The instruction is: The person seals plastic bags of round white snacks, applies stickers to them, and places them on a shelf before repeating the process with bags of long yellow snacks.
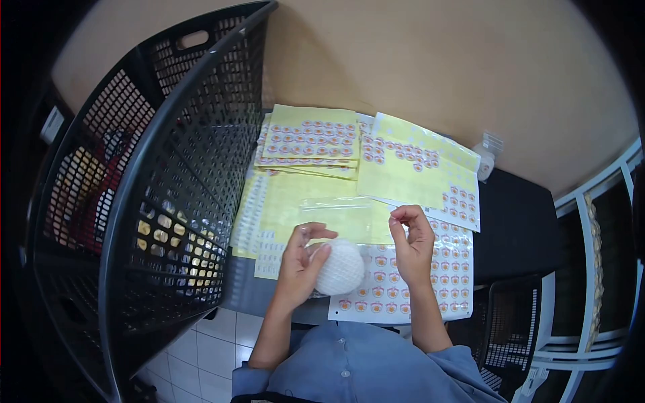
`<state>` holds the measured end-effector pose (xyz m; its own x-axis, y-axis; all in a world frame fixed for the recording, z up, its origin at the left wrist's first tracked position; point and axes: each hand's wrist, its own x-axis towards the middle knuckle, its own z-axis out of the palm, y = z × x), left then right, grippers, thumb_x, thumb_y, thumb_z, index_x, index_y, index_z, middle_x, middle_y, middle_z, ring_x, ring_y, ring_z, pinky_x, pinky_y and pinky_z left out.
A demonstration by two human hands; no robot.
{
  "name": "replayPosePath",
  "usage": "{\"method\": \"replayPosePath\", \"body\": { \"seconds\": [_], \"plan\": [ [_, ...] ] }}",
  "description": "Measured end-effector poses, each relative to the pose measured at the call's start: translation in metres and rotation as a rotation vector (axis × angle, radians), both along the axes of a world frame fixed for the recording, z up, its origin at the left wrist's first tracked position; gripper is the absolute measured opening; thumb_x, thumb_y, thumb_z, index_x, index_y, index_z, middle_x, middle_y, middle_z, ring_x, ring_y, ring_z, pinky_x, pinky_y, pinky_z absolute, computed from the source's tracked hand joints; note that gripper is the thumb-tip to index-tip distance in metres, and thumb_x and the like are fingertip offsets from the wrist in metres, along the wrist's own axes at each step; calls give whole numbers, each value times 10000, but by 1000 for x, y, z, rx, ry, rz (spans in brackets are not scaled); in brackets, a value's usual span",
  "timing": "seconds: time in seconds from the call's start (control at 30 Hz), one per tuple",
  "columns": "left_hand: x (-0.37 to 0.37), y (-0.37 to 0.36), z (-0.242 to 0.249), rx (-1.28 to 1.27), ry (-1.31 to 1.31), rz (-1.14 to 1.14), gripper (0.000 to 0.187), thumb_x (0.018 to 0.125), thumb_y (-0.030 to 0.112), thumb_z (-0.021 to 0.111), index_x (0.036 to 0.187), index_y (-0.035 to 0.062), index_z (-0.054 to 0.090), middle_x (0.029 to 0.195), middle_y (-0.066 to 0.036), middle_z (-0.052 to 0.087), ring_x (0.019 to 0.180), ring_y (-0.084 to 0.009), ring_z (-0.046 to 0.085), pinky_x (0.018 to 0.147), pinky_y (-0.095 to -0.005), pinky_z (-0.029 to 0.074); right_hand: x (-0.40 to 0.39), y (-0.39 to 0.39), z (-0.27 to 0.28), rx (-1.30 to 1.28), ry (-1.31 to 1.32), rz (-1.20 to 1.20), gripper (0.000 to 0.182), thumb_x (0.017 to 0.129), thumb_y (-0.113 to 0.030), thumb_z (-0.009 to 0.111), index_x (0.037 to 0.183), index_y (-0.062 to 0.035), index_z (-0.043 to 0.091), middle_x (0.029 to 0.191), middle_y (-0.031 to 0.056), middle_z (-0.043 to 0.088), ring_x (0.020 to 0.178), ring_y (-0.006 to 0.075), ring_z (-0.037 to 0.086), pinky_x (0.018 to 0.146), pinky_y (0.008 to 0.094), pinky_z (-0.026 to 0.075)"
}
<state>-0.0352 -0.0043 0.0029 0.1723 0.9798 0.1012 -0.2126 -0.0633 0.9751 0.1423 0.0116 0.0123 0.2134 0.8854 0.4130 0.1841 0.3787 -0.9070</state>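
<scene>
A round white bundle with a ribbed, net-like surface (342,269) sits in front of me, above the table's near edge. My left hand (302,262) is curled round its left side, with the thumb on it. A clear zip bag (336,213) spreads out beyond the bundle. The bundle appears to be inside the bag's lower part. To the right, my right hand (413,238) is raised with thumb and forefinger pinched together; whatever is between the fingertips is too small to make out. Under both hands lie sticker sheets (390,285) printed with rows of round pink-and-orange labels.
A tall black mesh basket (181,154) stands at the left with items inside. Yellow backing sheets (309,131), partly peeled, are stacked at the back against the wall. A black surface (517,221) and another black crate (514,316) are at the right.
</scene>
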Motion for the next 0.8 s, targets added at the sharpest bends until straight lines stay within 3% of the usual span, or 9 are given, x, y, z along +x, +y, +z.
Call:
{"method": "replayPosePath", "body": {
  "seconds": [0.1,0.13,0.23,0.4,0.57,0.63,0.8],
  "plan": [
    [22,4,10,-14,23,-100,340,777,-4,460,1104,3,368,1024,-133,489,956,-150,467,766,-255,400,7,-10,18,7,-70,26,94,737,13,510,817,-7,555,715,46,523,678,105,472,632,224,378],
    [28,6,7,39,67,-111,373,777,-4,471,1132,6,359,1024,-145,499,901,-177,527,781,-272,414,10,-13,25,-9,-113,81,130,738,16,508,846,-11,575,710,49,522,669,104,470,613,220,375],
    [47,8,12,146,59,-135,385,772,1,479,1139,8,363,1015,-157,511,886,-202,547,776,-287,415,11,-17,39,-63,-178,119,164,736,16,511,872,-21,594,690,51,519,642,108,471,586,215,373],
    [64,7,18,224,197,-189,430,757,-16,488,1163,5,348,1012,-155,505,900,-215,542,781,-308,415,15,-21,50,-68,-279,51,341,732,-18,535,1063,10,455,695,79,542,629,144,509,589,264,410],
    [74,6,25,208,261,-231,461,742,-38,496,1173,5,339,1009,-135,505,912,-208,532,783,-313,421,22,-24,50,-50,-254,-28,332,732,-18,535,1050,13,448,687,82,538,626,154,528,589,268,420],
    [76,8,21,310,305,-223,446,756,30,503,1174,14,351,1080,-154,500,909,-229,554,646,-296,456,25,-24,49,-47,-257,-46,329,732,-17,534,1047,14,446,684,82,535,625,156,532,588,269,423],
    [81,11,20,376,311,-223,453,753,25,500,1178,5,345,1114,-163,477,912,-237,551,637,-273,453,29,-23,50,-40,-291,-58,331,724,-20,548,1038,15,449,659,80,514,611,150,525,576,263,428]
  ]
}}
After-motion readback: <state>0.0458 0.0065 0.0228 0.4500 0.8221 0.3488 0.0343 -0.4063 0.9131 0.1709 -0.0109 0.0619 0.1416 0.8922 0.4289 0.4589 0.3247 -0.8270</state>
